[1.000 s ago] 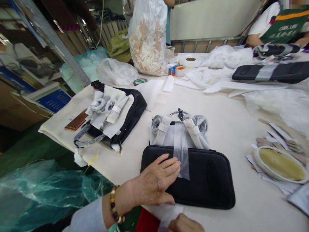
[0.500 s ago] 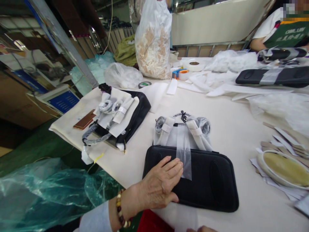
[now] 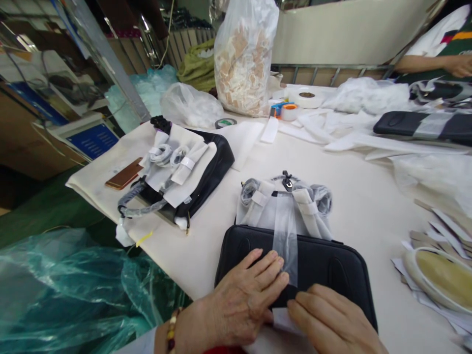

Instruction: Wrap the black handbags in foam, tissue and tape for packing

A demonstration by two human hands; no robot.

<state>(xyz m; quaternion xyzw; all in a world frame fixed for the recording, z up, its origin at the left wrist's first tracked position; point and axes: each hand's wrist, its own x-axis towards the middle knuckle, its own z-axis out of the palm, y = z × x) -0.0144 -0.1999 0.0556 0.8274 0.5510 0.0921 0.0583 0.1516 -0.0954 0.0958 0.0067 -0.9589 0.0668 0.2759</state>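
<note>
One bag (image 3: pixel 311 265) lies on the table (image 3: pixel 368 196), clear tape (image 3: pixel 285 241) over it. My left hand (image 3: pixel 245 300) rests flat on the bag, fingers slightly apart; my right hand (image 3: pixel 332 319) pinches a white strip (image 3: pixel 283 318) at the bag's near edge. Left of the bag sits a handbag (image 3: pixel 217 162); to its right, a dish (image 3: pixel 442 280).
</note>
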